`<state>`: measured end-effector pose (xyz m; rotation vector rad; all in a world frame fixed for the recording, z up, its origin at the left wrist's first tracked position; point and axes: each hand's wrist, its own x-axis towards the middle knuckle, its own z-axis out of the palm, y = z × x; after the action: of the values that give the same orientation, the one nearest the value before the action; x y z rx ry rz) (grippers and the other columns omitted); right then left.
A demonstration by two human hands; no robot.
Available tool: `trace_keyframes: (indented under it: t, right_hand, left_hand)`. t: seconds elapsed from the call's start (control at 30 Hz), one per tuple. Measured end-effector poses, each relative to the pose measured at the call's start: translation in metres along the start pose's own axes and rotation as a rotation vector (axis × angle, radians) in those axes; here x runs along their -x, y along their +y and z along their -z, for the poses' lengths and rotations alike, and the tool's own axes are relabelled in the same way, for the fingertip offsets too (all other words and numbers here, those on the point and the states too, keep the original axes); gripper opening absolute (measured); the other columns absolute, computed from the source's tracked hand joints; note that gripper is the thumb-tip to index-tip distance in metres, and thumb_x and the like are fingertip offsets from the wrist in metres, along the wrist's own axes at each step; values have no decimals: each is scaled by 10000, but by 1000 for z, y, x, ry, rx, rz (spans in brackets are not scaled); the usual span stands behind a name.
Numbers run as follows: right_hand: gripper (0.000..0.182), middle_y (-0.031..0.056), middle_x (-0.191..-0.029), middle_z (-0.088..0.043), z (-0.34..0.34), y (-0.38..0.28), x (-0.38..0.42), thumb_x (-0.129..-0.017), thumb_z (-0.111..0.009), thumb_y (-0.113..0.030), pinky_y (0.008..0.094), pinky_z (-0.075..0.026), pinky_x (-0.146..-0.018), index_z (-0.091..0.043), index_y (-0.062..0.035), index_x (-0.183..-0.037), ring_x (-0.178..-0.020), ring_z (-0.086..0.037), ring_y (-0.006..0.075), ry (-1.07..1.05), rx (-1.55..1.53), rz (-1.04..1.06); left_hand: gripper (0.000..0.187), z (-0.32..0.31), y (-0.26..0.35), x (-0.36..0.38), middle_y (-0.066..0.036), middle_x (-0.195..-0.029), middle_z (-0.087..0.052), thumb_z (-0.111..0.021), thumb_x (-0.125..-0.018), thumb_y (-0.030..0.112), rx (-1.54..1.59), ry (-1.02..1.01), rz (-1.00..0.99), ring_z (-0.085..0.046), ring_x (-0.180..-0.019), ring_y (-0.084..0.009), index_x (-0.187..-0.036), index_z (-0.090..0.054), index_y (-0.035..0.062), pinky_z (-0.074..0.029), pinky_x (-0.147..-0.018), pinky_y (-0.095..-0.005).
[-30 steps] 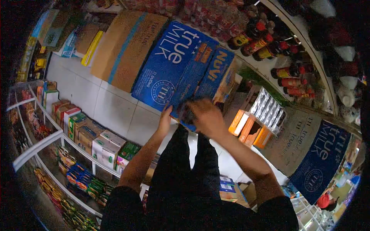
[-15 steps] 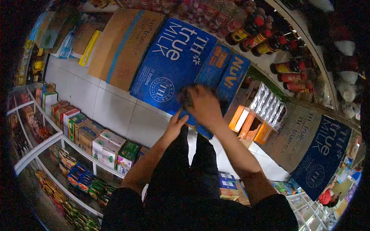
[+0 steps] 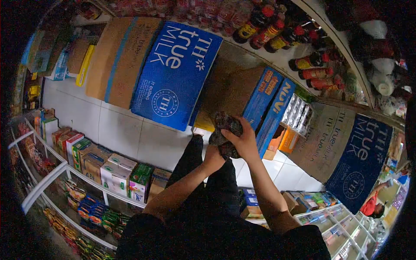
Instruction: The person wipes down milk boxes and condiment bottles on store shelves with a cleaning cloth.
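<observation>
In the middle of the head view, a dark, mottled bundle (image 3: pixel 229 125) sits between my two hands; I cannot make out whether it is cloth. My right hand (image 3: pixel 245 141) grips it from the right, thumb across its face. Below it, my left hand (image 3: pixel 214 159) closes against its lower side, fingers partly hidden. Just beyond the right hand stands a blue NUVI carton (image 3: pixel 274 117), with a brown cardboard surface (image 3: pixel 232 89) to its left. A blue TH true MILK carton (image 3: pixel 173 78) lies further left.
Shelves with dark sauce bottles (image 3: pixel 281 43) run along the top right. Another TH true MILK carton (image 3: pixel 357 164) stands at right. Packed boxes (image 3: pixel 115 173) and a white-framed rack (image 3: pixel 45 186) line the lower left. White floor tiles (image 3: pixel 121 125) show between. A person in red (image 3: pixel 370 206) is far right.
The TH true MILK carton and the NUVI carton now appear further apart, with brown cardboard showing between them. My hands have moved lower and right, and the dark bundle shows more clearly.
</observation>
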<state>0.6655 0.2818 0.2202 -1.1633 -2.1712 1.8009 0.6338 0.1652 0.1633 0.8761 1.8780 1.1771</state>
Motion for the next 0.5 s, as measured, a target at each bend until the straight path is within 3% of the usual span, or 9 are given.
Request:
trace_keyframes:
  t: [0.07,0.1,0.13,0.2,0.27,0.4,0.43,0.47,0.5]
  right_hand:
    - [444,109,-952,-547,-2,4,4,-694,-672,-144,278,-430,-742,-469,17,-1055,-848,-533,165,-17,-166,-7]
    - [467,125,-1012,-519,-3,7,7,-703,-667,-155,287,-415,-774,-452,17,-1081,-901,-514,178,-5,-56,27]
    - [490,142,-1071,-490,-4,9,9,-712,-662,-167,297,-401,-805,-435,17,-1107,-955,-495,191,6,56,60]
    - [506,165,-1140,-427,-6,-11,11,-740,-634,-195,316,-337,-884,-411,16,-1141,-1055,-424,217,-55,89,50]
    - [485,176,-1118,-427,-14,-15,15,-762,-602,-200,335,-284,-927,-407,9,-1153,-1083,-390,252,-169,-196,-37]
    - [512,199,-1218,-368,15,-29,12,-776,-550,-260,391,-236,-972,-384,-51,-1213,-1163,-301,343,-177,275,256]
    - [536,184,-1243,-348,23,-12,11,-764,-557,-292,435,-206,-981,-382,-87,-1227,-1192,-257,350,16,370,262]
    - [536,184,-1243,-348,29,-7,8,-764,-557,-292,435,-206,-981,-382,-87,-1227,-1192,-257,350,7,380,255]
    - [551,179,-1262,-329,34,-4,1,-759,-556,-314,449,-186,-985,-379,-99,-1233,-1199,-244,353,141,579,264]
  left_hand:
    - [431,2,-8,3,-115,-1097,-501,-577,-722,95,381,-22,277,-463,-1048,-244,-1128,-436,51,-394,-851,-352]
    - [532,16,-21,5,-96,-1147,-466,-591,-692,47,459,-242,238,-436,-1077,-220,-1183,-389,59,-383,-872,-340]
    - [635,25,-18,9,-98,-1195,-422,-604,-664,13,985,-171,277,-414,-1098,-231,-1232,-323,68,-365,-897,-335]
    - [670,37,-10,12,-93,-1197,-411,-593,-650,-35,1230,-27,176,-417,-1087,-241,-1238,-293,78,-379,-891,-343]
    - [652,37,0,4,-103,-1176,-425,-589,-669,-35,1170,132,228,-418,-1085,-225,-1235,-283,65,-355,-902,-339]
    - [605,48,-2,-15,-121,-1130,-455,-592,-688,-33,984,448,250,-431,-1073,-209,-1209,-292,41,-341,-903,-338]
    - [608,50,3,-18,-131,-1132,-458,-598,-699,15,929,530,294,-440,-1064,-218,-1222,-287,23,-334,-908,-335]
    - [608,47,-2,-17,-131,-1132,-458,-598,-699,15,940,534,305,-440,-1064,-218,-1222,-287,23,-334,-908,-335]
    - [621,42,-11,-16,-136,-1151,-445,-599,-706,57,774,363,329,-430,-1074,-221,-1235,-276,19,-324,-917,-328]
